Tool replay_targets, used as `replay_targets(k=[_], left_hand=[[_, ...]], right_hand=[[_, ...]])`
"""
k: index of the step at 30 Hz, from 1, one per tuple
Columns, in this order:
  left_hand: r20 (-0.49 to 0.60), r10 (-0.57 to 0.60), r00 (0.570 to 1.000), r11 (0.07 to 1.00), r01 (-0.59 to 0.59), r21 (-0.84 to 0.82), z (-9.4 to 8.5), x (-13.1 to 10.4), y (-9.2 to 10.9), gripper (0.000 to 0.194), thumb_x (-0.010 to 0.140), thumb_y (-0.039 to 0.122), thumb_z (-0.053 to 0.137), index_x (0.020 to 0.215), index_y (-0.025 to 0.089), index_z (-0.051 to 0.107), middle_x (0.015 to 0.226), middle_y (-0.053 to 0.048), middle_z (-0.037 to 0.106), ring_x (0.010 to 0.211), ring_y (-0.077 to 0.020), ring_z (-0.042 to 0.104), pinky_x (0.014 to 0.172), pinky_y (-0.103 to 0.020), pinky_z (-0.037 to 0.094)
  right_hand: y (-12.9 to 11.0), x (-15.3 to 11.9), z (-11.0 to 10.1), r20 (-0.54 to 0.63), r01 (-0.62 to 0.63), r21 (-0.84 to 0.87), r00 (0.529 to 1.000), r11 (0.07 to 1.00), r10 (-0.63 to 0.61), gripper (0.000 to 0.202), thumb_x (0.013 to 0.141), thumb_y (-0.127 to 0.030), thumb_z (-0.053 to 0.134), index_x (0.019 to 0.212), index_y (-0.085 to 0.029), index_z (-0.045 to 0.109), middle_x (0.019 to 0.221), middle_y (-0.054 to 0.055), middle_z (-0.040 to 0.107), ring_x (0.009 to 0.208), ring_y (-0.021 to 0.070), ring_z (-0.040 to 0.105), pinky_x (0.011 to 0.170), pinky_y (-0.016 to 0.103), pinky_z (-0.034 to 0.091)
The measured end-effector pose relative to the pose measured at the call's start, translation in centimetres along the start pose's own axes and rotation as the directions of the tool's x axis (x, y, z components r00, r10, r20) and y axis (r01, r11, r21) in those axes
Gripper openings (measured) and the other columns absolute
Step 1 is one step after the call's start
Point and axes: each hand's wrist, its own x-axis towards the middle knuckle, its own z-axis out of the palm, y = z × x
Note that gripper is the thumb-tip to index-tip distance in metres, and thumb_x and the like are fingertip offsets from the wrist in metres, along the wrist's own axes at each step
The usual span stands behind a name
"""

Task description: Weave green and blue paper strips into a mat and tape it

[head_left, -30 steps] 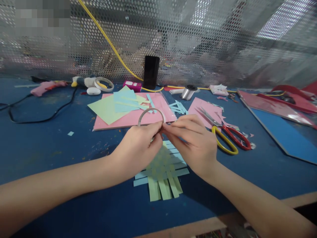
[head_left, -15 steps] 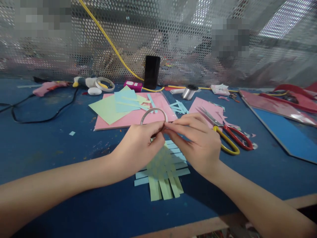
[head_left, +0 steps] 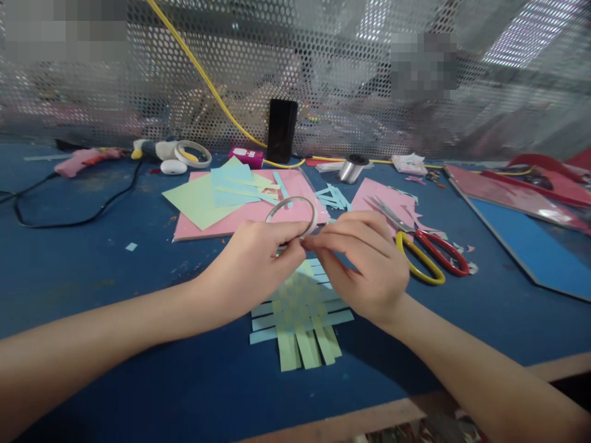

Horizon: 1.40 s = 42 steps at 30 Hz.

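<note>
My left hand (head_left: 252,261) grips a thin roll of clear tape (head_left: 292,214) by its lower edge, holding it upright above the table. My right hand (head_left: 364,261) pinches at the same roll from the right, fingertips meeting those of the left hand. Under both hands lies a woven mat of light green and light blue paper strips (head_left: 300,320) on the blue table (head_left: 92,271), partly hidden by my hands.
Red-and-yellow scissors (head_left: 422,246) lie on pink paper (head_left: 392,203) to the right. Behind are a pink sheet stack (head_left: 252,209) with green and blue paper, a black phone (head_left: 281,130), a metal spool (head_left: 351,169), another tape roll (head_left: 192,154), a black cable (head_left: 69,206) and blue boards (head_left: 526,246).
The tape roll has tilted and shifted slightly right between my fingers. Both hands stay over the woven mat.
</note>
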Motion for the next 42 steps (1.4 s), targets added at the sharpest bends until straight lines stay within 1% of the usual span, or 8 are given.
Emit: replay_targets(k=[8, 13, 16, 19, 22, 25, 30, 42], left_hand=[[-0.015, 0.051, 0.999, 0.948, -0.044, 0.314, -2.3, 1.5, -0.8, 0.028, 0.1, 0.021, 0.045, 0.085, 0.016, 0.068, 0.072, 0.001, 0.062, 0.063, -0.0113, 0.05, 0.058, -0.023, 0.038], [0.093, -0.098, 0.991, 0.629, -0.01, 0.777, -5.3, 3.9, -4.6, 0.025, 0.098, 0.018, 0.045, 0.096, 0.012, 0.07, 0.093, -0.011, 0.073, 0.085, -0.0232, 0.067, 0.076, -0.031, 0.049], [0.035, -0.088, 0.995, 0.525, 0.016, 0.851, -5.6, 2.7, -3.7, 0.027, 0.097, 0.024, 0.051, 0.108, 0.006, 0.068, 0.111, -0.023, 0.071, 0.105, -0.0378, 0.067, 0.079, -0.04, 0.049], [0.163, -0.113, 0.98, 0.389, -0.108, 0.915, -4.0, -0.6, -1.4, 0.02, 0.097, 0.024, 0.05, 0.088, 0.018, 0.067, 0.067, -0.007, 0.067, 0.061, -0.03, 0.068, 0.049, -0.031, 0.035], [0.239, 0.167, 0.956, 0.451, -0.29, 0.844, -1.4, -3.9, -0.9, 0.012, 0.092, 0.017, 0.054, 0.085, 0.02, 0.063, 0.052, 0.002, 0.055, 0.038, -0.023, 0.057, 0.04, -0.031, 0.015], [0.157, 0.373, 0.914, 0.524, -0.347, 0.777, 0.6, -5.8, -2.6, 0.019, 0.098, 0.021, 0.051, 0.086, 0.017, 0.065, 0.049, 0.004, 0.053, 0.036, -0.0206, 0.056, 0.038, -0.033, 0.019], [0.124, 0.366, 0.922, 0.574, -0.329, 0.75, 1.3, -6.2, -5.2, 0.027, 0.103, 0.029, 0.046, 0.107, 0.013, 0.067, 0.052, 0.005, 0.056, 0.037, -0.0205, 0.057, 0.037, -0.035, 0.026], [0.152, 0.228, 0.962, 0.675, -0.269, 0.687, 1.1, -6.0, -5.0, 0.037, 0.104, 0.035, 0.04, 0.117, 0.016, 0.07, 0.069, 0.001, 0.061, 0.044, -0.0224, 0.062, 0.038, -0.036, 0.029]], right_hand=[[-0.2, 0.1, -0.7, 0.004, 0.114, -0.008, 0.993, 0.993, -0.114, 0.023, 0.089, -0.005, 0.072, 0.097, -0.026, 0.076, 0.087, 0.002, 0.08, 0.081, 0.0208, 0.069, 0.074, 0.039, 0.057], [0.2, 0.4, -0.4, 0.144, -0.166, 0.146, 0.979, 0.975, 0.145, 0.014, 0.095, -0.01, 0.067, 0.095, -0.022, 0.075, 0.091, 0.004, 0.077, 0.09, 0.0198, 0.068, 0.085, 0.038, 0.056], [1.0, 1.0, -0.2, 0.369, -0.405, 0.165, 0.871, 0.899, 0.325, 0.009, 0.097, -0.016, 0.066, 0.093, -0.02, 0.073, 0.093, 0.003, 0.076, 0.09, 0.0177, 0.069, 0.083, 0.033, 0.054], [1.6, 2.5, -0.1, 0.621, -0.552, 0.077, 0.679, 0.831, 0.393, 0.01, 0.096, -0.02, 0.065, 0.089, -0.02, 0.073, 0.089, 0.002, 0.075, 0.082, 0.0158, 0.067, 0.073, 0.029, 0.05], [2.0, 4.4, 0.6, 0.828, -0.548, -0.013, 0.463, 0.836, 0.317, 0.016, 0.097, -0.025, 0.062, 0.089, -0.02, 0.075, 0.092, 0.002, 0.076, 0.082, 0.0161, 0.066, 0.073, 0.03, 0.047], [2.4, 5.7, 2.1, 0.914, -0.569, -0.074, 0.289, 0.819, 0.283, 0.018, 0.095, -0.027, 0.061, 0.089, -0.02, 0.077, 0.089, 0.003, 0.077, 0.076, 0.0163, 0.065, 0.067, 0.031, 0.044], [2.8, 5.9, 3.6, 0.935, -0.56, -0.079, 0.245, 0.825, 0.256, 0.02, 0.094, -0.03, 0.06, 0.089, -0.02, 0.076, 0.09, 0.003, 0.077, 0.078, 0.0168, 0.065, 0.068, 0.031, 0.044], [2.8, 4.7, 4.4, 0.954, -0.544, -0.1, 0.186, 0.833, 0.236, 0.023, 0.099, -0.034, 0.056, 0.094, -0.024, 0.076, 0.102, 0.005, 0.078, 0.093, 0.0228, 0.07, 0.084, 0.036, 0.047]])
